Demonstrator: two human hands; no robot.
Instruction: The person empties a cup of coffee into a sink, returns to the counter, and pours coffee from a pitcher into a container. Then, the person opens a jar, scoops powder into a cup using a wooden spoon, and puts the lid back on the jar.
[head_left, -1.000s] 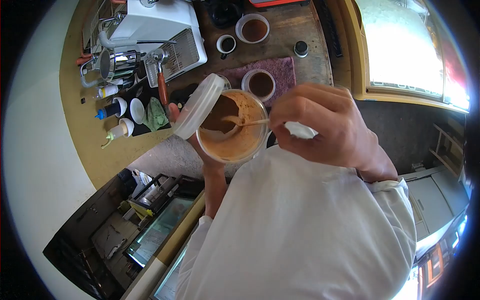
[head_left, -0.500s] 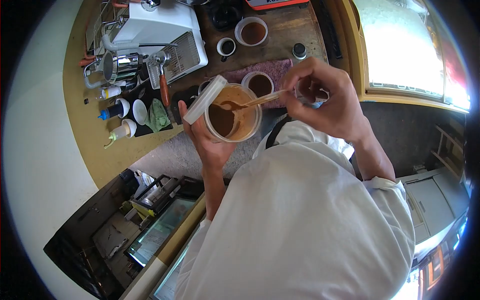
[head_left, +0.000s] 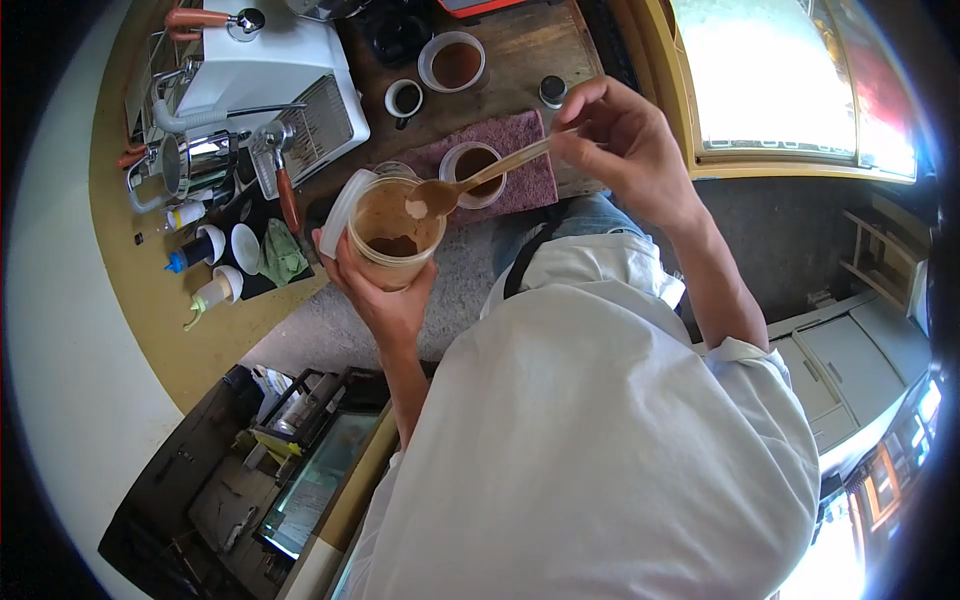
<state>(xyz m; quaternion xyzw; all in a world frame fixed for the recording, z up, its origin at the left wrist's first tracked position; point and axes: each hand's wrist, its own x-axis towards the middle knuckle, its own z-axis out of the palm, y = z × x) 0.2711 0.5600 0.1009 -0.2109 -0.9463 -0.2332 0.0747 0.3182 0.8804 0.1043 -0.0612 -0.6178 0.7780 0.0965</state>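
My left hand (head_left: pixel 385 310) is wrapped round a clear plastic tub (head_left: pixel 398 272), tilted and coated inside with brown powder (head_left: pixel 392 245). Its whitish lid (head_left: pixel 346 213) stands on edge against the left side, held by the same hand. Between the fingertips of my right hand (head_left: pixel 625 155) is the handle end of a wooden spoon (head_left: pixel 510 162). The spoon's bowl is over the tub's right rim, with a little pale brown powder on it. Below the handle, a clear cup of dark brown liquid (head_left: pixel 474 165) sits on a purple-pink towel (head_left: pixel 530 165).
Farther back on the wooden counter (head_left: pixel 540 45) are another tub of brown liquid (head_left: pixel 456 64), a small white cup of dark liquid (head_left: pixel 404 98) and a dark-capped jar (head_left: pixel 552 91). A white espresso machine (head_left: pixel 270 70) with a portafilter (head_left: pixel 284 190) stands left, near squeeze bottles (head_left: pixel 210 295).
The spoon has risen out of the tub's powder to its right rim. The tub's tilt has changed, and the camera view has shifted, moving the counter leftward.
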